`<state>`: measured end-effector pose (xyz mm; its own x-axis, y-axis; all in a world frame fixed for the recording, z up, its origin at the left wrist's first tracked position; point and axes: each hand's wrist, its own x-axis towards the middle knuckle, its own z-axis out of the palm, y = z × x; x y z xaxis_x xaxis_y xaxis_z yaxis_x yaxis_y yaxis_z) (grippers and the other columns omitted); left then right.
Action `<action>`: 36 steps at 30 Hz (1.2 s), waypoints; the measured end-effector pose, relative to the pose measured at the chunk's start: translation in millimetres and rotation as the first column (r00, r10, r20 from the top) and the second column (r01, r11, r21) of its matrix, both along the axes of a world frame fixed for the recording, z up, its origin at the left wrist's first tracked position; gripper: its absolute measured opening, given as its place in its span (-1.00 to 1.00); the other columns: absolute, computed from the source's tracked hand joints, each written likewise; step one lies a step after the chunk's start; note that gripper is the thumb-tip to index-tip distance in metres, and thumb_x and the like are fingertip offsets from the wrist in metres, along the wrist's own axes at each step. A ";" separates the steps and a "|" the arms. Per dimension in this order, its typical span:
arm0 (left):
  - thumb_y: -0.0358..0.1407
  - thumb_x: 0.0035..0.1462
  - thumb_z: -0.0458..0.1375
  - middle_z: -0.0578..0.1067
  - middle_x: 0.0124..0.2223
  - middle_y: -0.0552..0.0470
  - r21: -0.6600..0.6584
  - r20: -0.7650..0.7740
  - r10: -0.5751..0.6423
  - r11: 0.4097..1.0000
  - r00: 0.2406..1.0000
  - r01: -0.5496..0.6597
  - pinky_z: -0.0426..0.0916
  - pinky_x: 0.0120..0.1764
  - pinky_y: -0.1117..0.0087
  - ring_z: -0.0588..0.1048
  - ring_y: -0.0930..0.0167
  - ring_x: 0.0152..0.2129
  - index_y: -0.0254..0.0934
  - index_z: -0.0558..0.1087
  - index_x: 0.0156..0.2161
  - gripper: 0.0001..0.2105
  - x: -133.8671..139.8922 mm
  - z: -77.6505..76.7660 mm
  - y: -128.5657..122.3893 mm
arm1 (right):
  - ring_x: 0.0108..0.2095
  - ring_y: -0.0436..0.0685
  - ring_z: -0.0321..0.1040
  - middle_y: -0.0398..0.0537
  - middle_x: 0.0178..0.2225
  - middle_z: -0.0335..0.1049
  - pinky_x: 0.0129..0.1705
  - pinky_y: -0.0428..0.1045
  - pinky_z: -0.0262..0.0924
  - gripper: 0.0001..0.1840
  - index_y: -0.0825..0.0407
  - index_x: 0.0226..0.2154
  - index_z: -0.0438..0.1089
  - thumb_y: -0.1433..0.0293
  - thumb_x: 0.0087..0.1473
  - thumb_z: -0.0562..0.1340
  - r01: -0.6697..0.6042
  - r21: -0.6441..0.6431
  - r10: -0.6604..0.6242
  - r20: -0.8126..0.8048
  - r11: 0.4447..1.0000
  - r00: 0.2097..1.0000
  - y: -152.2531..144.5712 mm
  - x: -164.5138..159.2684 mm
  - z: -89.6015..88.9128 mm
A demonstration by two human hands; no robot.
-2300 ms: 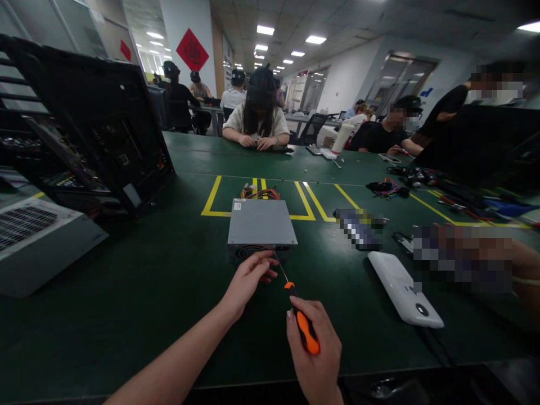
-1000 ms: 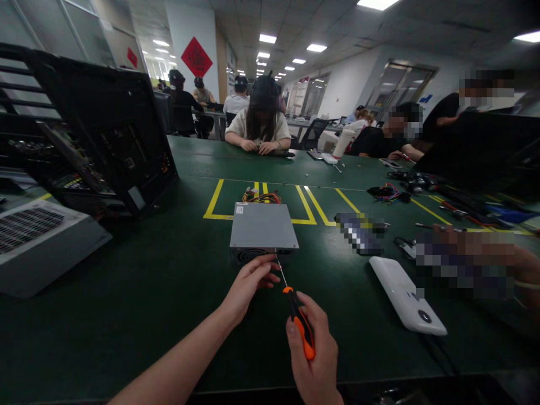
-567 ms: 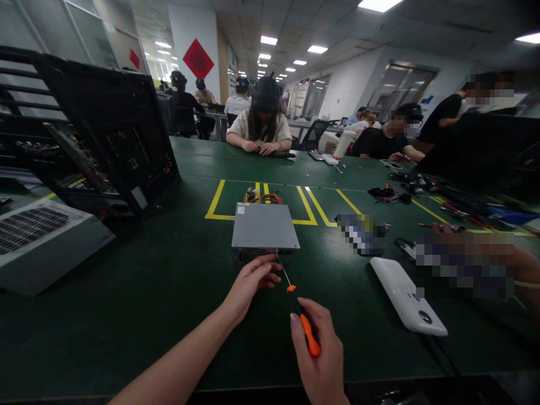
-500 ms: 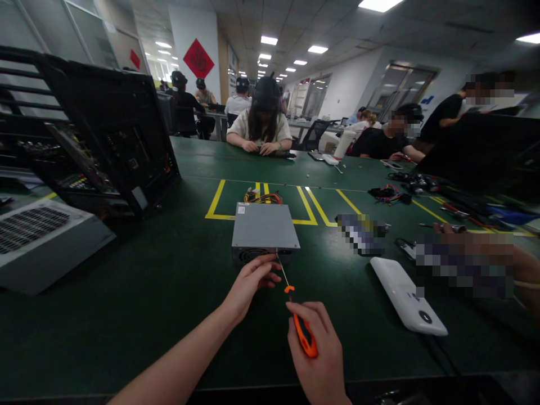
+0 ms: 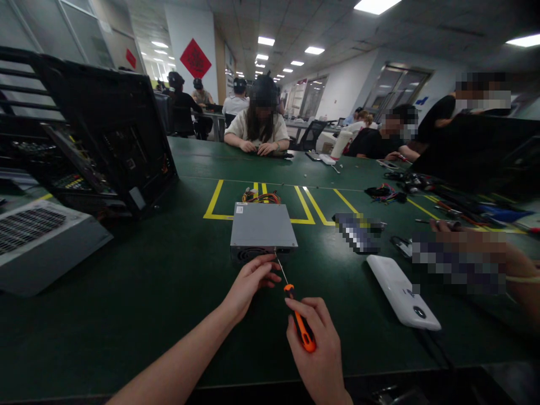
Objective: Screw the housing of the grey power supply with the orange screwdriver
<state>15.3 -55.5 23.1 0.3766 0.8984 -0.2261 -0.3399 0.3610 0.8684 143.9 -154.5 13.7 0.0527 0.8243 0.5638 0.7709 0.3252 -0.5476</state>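
Observation:
A grey power supply unit (image 5: 264, 225) lies on the green table with its fan side towards me. My right hand (image 5: 318, 337) is closed round the orange and black handle of a screwdriver (image 5: 305, 332). The thin shaft points up and away to the near face of the unit, its tip by the top edge, right of the fan. My left hand (image 5: 253, 281) is at that same face, fingers apart and partly stretched, the foremost fingertip beside the screwdriver's tip. Whether it touches the shaft or the casing is hard to tell. Colourful cables (image 5: 261, 197) come out behind the unit.
An open black computer case (image 5: 143, 146) and another grey power supply (image 5: 54, 242) stand at the left. A white power bank (image 5: 403, 292) lies at the right, near another person's hand (image 5: 472, 247). Loose cables (image 5: 383, 193) lie farther back. Someone sits opposite.
The screwdriver handle has turned a little in my right hand. My left hand stays at the unit's near face. The view has shifted slightly.

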 end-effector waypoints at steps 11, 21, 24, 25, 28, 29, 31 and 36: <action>-0.20 -0.09 0.23 0.42 -0.45 0.05 0.119 -0.056 0.018 0.993 0.998 -0.011 0.23 -0.42 0.49 0.39 0.52 -0.53 -0.36 0.40 -0.27 -0.71 13.9 -10.0 8.1 | -0.37 0.04 0.36 -0.05 -0.37 0.32 -0.35 -0.08 0.30 -0.75 0.00 -0.17 0.30 0.47 0.04 0.11 -0.004 0.017 0.005 -0.059 1.000 0.998 -2.5 -9.4 -3.0; -0.28 -0.03 0.20 0.46 -0.37 0.01 0.033 0.001 -0.030 0.999 1.000 0.030 0.22 -0.41 0.52 0.40 0.54 -0.49 -0.37 0.39 -0.18 -0.71 11.3 -7.3 8.5 | -0.35 0.06 0.37 -0.03 -0.35 0.34 -0.34 -0.06 0.31 -0.72 0.01 -0.12 0.28 0.46 0.06 0.10 0.039 0.007 -0.039 -0.050 0.999 0.998 -1.8 -12.0 -6.0; -0.28 -0.03 0.20 0.48 -0.32 -0.02 0.016 0.010 -0.023 1.000 1.000 0.023 0.24 -0.39 0.53 0.42 0.53 -0.45 -0.36 0.38 -0.14 -0.68 11.2 -8.3 10.3 | -0.38 0.05 0.35 -0.04 -0.38 0.31 -0.37 -0.06 0.30 -0.72 0.00 -0.14 0.31 0.47 0.06 0.09 0.035 0.008 -0.035 0.004 0.999 0.999 -2.1 -11.3 -5.3; -0.28 -0.04 0.21 0.48 -0.32 -0.02 0.019 0.011 -0.019 1.000 1.000 0.019 0.24 -0.39 0.53 0.42 0.53 -0.45 -0.37 0.38 -0.14 -0.67 11.2 -8.9 10.9 | -0.36 0.06 0.36 -0.03 -0.35 0.32 -0.36 -0.05 0.31 -0.71 0.01 -0.11 0.29 0.44 0.06 0.10 0.042 0.000 -0.042 -0.006 0.999 0.999 -2.5 -11.2 -5.3; -0.29 -0.08 0.25 0.49 -0.34 -0.02 0.019 0.013 -0.012 1.000 1.000 0.012 0.24 -0.39 0.53 0.43 0.53 -0.46 -0.37 0.38 -0.13 -0.64 11.2 -10.5 12.3 | -0.32 0.06 0.38 0.00 -0.29 0.37 -0.34 -0.07 0.32 -0.61 0.04 -0.01 0.17 0.37 0.08 0.10 0.075 -0.045 -0.079 -0.079 0.996 0.994 -3.7 -11.3 -7.0; -0.29 -0.08 0.25 0.49 -0.34 -0.02 0.015 0.013 -0.013 1.000 1.000 0.013 0.24 -0.39 0.53 0.43 0.53 -0.46 -0.37 0.38 -0.13 -0.63 11.1 -11.0 12.5 | -0.31 0.06 0.39 0.00 -0.27 0.38 -0.32 -0.07 0.33 -0.62 0.04 -0.01 0.15 0.36 0.09 0.10 0.082 -0.050 -0.086 -0.090 0.995 0.992 -3.7 -11.4 -8.0; -0.29 -0.08 0.25 0.50 -0.33 -0.03 0.007 0.017 -0.018 1.000 1.000 0.018 0.25 -0.39 0.53 0.44 0.52 -0.45 -0.37 0.39 -0.12 -0.62 10.8 -11.6 12.5 | -0.31 0.06 0.39 -0.02 -0.29 0.37 -0.30 -0.05 0.32 -0.68 0.02 -0.06 0.19 0.39 0.08 0.09 0.083 -0.038 -0.085 -0.061 0.996 0.995 -3.0 -11.2 -9.7; -0.33 -0.04 0.22 0.52 -0.29 -0.06 -0.004 0.028 -0.023 1.000 0.999 0.024 0.26 -0.39 0.54 0.45 0.53 -0.45 -0.36 0.39 -0.11 -0.66 10.6 -11.4 12.1 | -0.36 0.06 0.35 -0.04 -0.36 0.30 -0.34 -0.03 0.31 -0.71 -0.03 -0.12 0.28 0.45 0.06 0.08 0.065 -0.016 -0.064 0.032 0.998 0.997 -1.7 -10.9 -8.3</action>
